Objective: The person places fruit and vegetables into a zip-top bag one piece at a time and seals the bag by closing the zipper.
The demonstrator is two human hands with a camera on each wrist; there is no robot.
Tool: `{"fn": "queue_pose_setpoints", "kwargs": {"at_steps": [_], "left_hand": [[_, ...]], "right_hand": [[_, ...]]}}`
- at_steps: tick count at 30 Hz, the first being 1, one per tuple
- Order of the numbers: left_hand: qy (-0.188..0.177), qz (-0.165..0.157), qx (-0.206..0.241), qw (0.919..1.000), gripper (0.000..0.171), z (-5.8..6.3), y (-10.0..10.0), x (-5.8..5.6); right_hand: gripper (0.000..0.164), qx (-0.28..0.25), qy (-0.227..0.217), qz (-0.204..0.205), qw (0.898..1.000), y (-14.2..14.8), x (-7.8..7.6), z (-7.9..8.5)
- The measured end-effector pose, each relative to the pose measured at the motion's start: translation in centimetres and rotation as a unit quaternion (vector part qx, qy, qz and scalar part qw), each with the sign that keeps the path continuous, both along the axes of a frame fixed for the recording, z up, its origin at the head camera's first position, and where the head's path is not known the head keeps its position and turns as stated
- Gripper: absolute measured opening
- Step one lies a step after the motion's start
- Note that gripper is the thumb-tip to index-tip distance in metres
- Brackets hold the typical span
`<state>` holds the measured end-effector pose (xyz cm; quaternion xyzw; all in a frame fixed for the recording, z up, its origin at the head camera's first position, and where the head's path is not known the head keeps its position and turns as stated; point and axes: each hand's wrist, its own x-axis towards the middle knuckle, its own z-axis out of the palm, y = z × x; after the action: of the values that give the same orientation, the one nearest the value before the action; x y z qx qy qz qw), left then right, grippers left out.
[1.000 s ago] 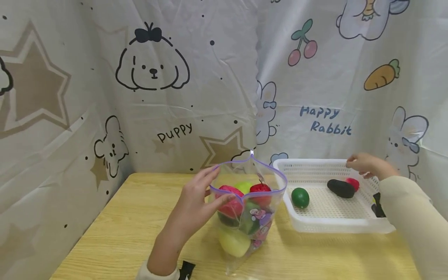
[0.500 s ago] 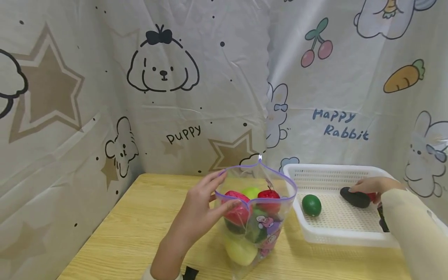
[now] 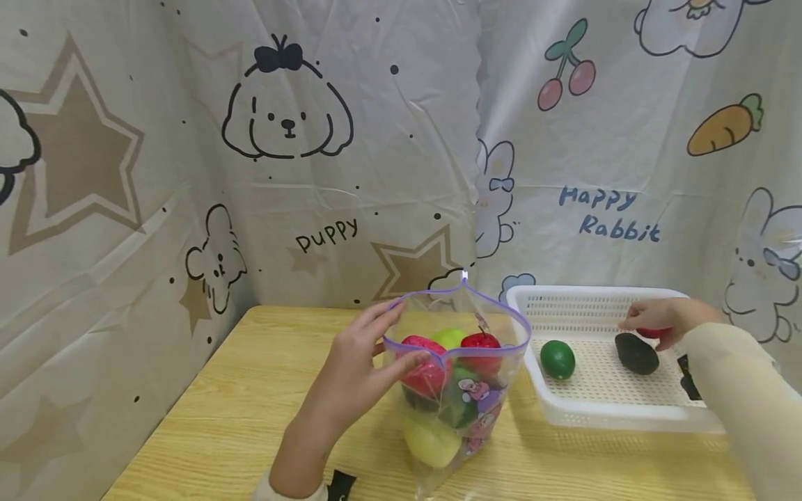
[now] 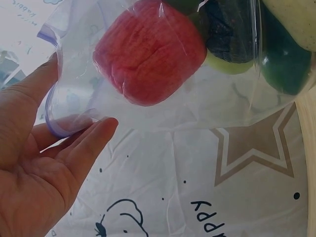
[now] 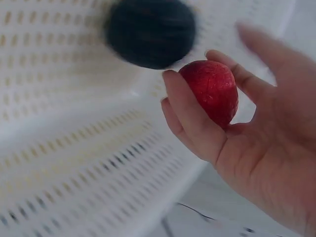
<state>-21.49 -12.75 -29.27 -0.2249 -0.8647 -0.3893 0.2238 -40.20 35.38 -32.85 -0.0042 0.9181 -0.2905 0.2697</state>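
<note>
My left hand (image 3: 357,362) holds the purple-edged mouth of a clear zip bag (image 3: 482,424), thumb at the front and fingers at the left side. The bag stands upright and open, filled with toy fruit: a pink-red fruit (image 4: 150,54), a red apple (image 3: 481,353) and a pale yellow fruit (image 3: 432,442) among them. Over the white basket (image 3: 633,415), my right hand (image 3: 679,320) has its fingers curled round a small, round red fruit (image 5: 212,94). Close below that hand lies a dark avocado (image 3: 636,353).
A round green fruit (image 3: 557,360) lies at the basket's left end. The basket stands on the wooden table (image 3: 250,390), right of the bag. A printed curtain (image 3: 288,188) closes off the back and sides.
My right hand has come down into the basket, taken hold of the red fruit beside the avocado and risen slightly with it. The avocado has turned a little. My left hand stays at the bag's mouth.
</note>
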Motion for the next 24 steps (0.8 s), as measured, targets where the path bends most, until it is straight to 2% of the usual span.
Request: {"fn": "queue_pose_setpoints", "kwargs": {"at_steps": [4,8,11,15,19,21,24], "left_hand": [[0.007,-0.010,0.002,0.9999,0.065,-0.1,0.1,-0.1],[0.018,-0.016,0.000,0.9997,0.065,-0.1,0.1,-0.1],[0.021,-0.016,-0.002,0.9997,0.065,0.1,0.0,-0.2],[0.022,-0.017,0.001,0.9996,0.065,0.3,0.1,-0.2],[0.020,-0.019,0.006,0.9996,0.066,0.4,0.3,-0.2],[0.017,-0.017,0.006,0.9997,0.066,0.4,0.4,-0.1],[0.015,-0.012,0.001,0.9998,0.067,0.2,0.5,-0.1]], "right_hand": [[0.024,0.052,0.051,0.080,0.994,0.1,0.2,3.2],[0.018,0.087,0.125,0.129,0.980,-1.2,0.7,6.8],[0.028,0.119,0.209,0.158,0.958,-3.1,1.5,9.1],[0.042,0.167,0.324,0.192,0.911,-6.4,3.2,12.1],[0.044,0.194,0.396,0.200,0.875,-10.1,5.5,14.6],[0.044,0.196,0.416,0.200,0.865,-11.9,6.9,15.3],[0.046,0.181,0.436,0.196,0.859,-14.2,8.9,15.9]]}}
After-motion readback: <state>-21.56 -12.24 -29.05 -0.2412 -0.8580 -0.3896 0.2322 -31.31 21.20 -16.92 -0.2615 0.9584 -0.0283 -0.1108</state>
